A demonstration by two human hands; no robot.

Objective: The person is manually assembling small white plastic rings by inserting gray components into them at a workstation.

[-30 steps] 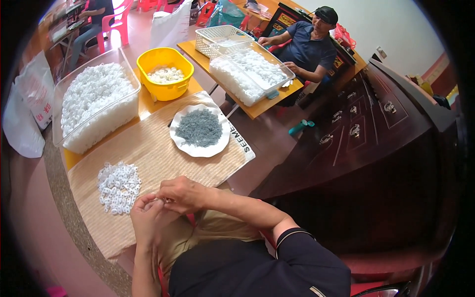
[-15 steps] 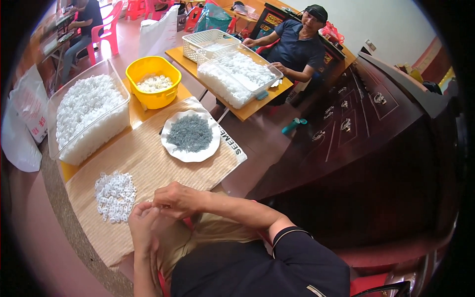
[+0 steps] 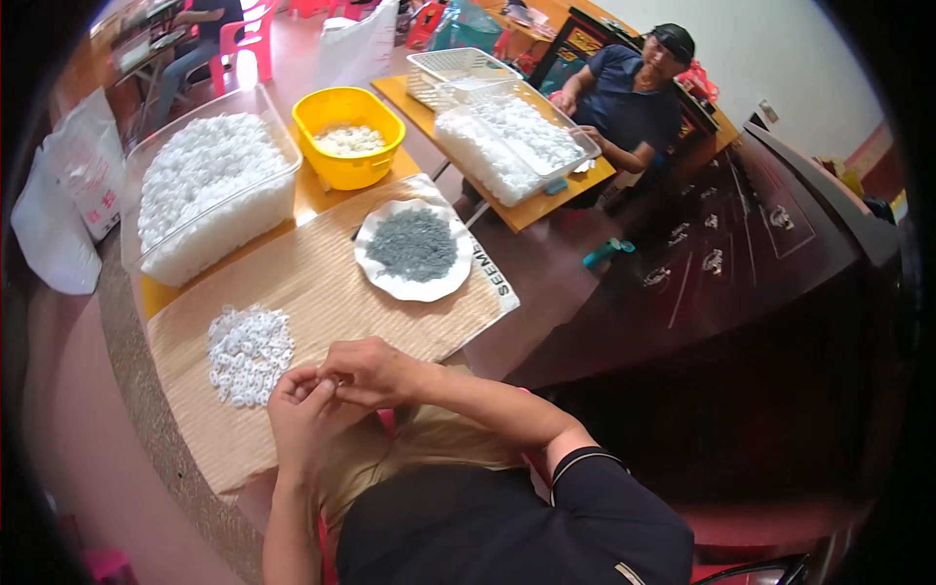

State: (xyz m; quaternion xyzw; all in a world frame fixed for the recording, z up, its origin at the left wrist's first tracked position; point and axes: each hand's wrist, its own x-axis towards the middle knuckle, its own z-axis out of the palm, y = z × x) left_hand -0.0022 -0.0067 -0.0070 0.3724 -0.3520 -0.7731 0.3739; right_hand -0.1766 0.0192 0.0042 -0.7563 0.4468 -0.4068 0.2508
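My left hand (image 3: pixel 300 402) and my right hand (image 3: pixel 367 372) meet at the near edge of the mat (image 3: pixel 322 268), their fingertips pinched together. Whatever sits between the fingers is too small and too covered to make out. Just left of my hands lies a loose pile of small white plastic pieces with holes (image 3: pixel 250 356). Beyond them, a white scalloped plate (image 3: pixel 421 291) holds a heap of small dark grey pieces (image 3: pixel 413 244).
A clear bin (image 3: pixel 210 216) full of white pieces and a yellow basin (image 3: pixel 353 174) with cream-coloured pieces stand behind the mat. Across from me a person (image 3: pixel 624 112) sits at another table with filled bins (image 3: pixel 522 190). Dark wooden furniture (image 3: pixel 682 390) rises at the right; white sacks (image 3: pixel 58 229) stand left.
The whole view has shifted, so the table and bins appear farther right and a little higher. Both hands stay pinched together in the same place by the mat's edge.
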